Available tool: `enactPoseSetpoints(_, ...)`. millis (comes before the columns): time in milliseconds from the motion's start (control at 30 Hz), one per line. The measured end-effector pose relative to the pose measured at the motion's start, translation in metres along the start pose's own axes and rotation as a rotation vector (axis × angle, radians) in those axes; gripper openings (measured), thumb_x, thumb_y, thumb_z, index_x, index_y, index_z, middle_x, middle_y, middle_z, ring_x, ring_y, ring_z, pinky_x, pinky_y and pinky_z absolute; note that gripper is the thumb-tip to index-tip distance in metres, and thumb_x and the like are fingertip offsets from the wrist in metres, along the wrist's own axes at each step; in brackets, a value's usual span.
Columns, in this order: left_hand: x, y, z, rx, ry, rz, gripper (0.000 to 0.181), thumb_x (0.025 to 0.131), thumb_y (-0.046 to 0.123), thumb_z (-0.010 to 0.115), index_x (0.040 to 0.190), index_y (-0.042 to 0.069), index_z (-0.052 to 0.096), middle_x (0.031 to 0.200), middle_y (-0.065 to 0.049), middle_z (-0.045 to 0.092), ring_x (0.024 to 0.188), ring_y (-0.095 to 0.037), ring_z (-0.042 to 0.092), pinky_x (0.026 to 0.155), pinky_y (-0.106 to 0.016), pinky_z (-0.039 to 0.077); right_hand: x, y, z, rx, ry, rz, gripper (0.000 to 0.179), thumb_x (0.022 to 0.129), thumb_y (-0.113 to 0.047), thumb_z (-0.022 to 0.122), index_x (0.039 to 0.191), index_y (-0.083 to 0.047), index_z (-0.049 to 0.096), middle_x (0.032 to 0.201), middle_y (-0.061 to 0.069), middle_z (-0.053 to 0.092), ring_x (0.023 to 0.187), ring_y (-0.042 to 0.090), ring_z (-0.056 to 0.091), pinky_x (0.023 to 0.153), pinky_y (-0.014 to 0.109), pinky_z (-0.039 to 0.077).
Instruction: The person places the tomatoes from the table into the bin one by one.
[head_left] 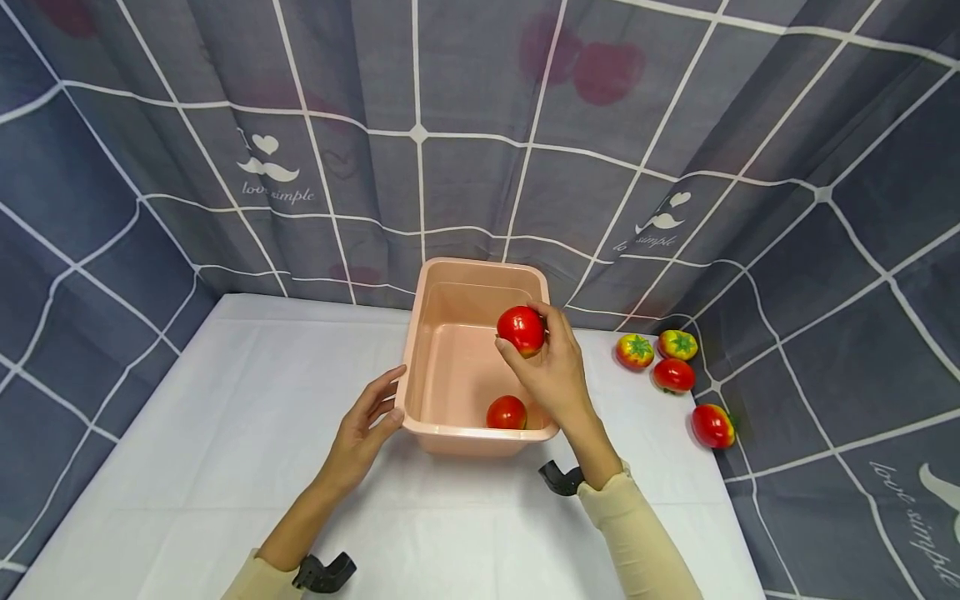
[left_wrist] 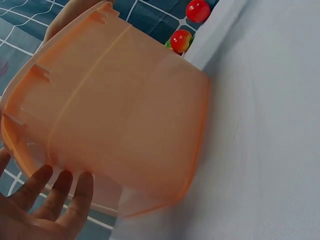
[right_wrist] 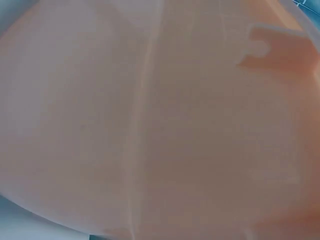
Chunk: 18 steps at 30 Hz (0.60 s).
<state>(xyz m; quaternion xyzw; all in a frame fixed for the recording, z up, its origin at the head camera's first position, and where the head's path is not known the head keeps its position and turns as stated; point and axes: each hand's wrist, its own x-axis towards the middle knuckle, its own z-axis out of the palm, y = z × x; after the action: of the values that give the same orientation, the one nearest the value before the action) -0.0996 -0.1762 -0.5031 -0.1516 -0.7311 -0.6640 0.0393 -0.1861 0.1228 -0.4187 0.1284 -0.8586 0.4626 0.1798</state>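
A peach-coloured plastic bin (head_left: 457, 375) stands on the white-covered table. My right hand (head_left: 555, 367) is over its right side, holding a shiny red tomato (head_left: 521, 330) between thumb and fingers above the bin's floor. Inside, near the front right, lies a second red tomato (head_left: 507, 412). My left hand (head_left: 363, 433) touches the bin's left rim and outer wall; the left wrist view shows its fingers (left_wrist: 80, 200) fairly straight against the bin wall (left_wrist: 135, 115). In the right wrist view, the bin's wall (right_wrist: 200, 125) fills nearly everything, and the right hand is hidden.
Right of the bin, near the table's edge, lie several red and yellow tomato-like fruits, among them one with a green top (head_left: 635, 352) and another at the edge (head_left: 712, 426). A dark checked curtain (head_left: 465, 183) hangs behind the bin and along both sides.
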Motion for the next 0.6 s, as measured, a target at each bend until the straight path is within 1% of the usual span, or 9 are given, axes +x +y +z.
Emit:
enactPoseSetpoints(200,0.0001,-0.0005,0.0005,0.002,0.000,0.007,0.061,0.110,0.007,0.057,0.167,0.023,0.040,0.153,-0.007,0.054,0.134,-0.022,0.063,0.101,-0.024,0.061,0.0008,-0.0010,0.0014,-0.016,-0.003,-0.008,0.072,0.090,-0.038,0.087,0.151,-0.019,0.053,0.141,0.005,0.063,0.127,0.027,0.066,0.108,0.051,0.060)
enactPoseSetpoints(400,0.0000,0.0001,0.0004,-0.003,0.004,0.004,0.062,0.110,0.006,0.057,0.167,0.024,0.040,0.153,-0.006,0.054,0.134,-0.019,0.063,0.101,-0.023,0.061,0.0015,-0.0010,0.0032,-0.013,-0.015,-0.003,0.072,0.091,-0.038,0.086,0.151,-0.017,0.053,0.142,0.006,0.063,0.128,0.027,0.066,0.109,0.051,0.060)
enactPoseSetpoints(600,0.0000,0.0005,0.0007,-0.001,0.006,0.011,0.062,0.110,0.006,0.057,0.167,0.024,0.040,0.153,-0.004,0.055,0.134,-0.020,0.063,0.101,-0.023,0.061,0.0013,-0.0033,0.0046,-0.014,-0.027,0.010,0.072,0.090,-0.039,0.086,0.151,-0.018,0.053,0.143,0.005,0.063,0.128,0.028,0.066,0.111,0.051,0.059)
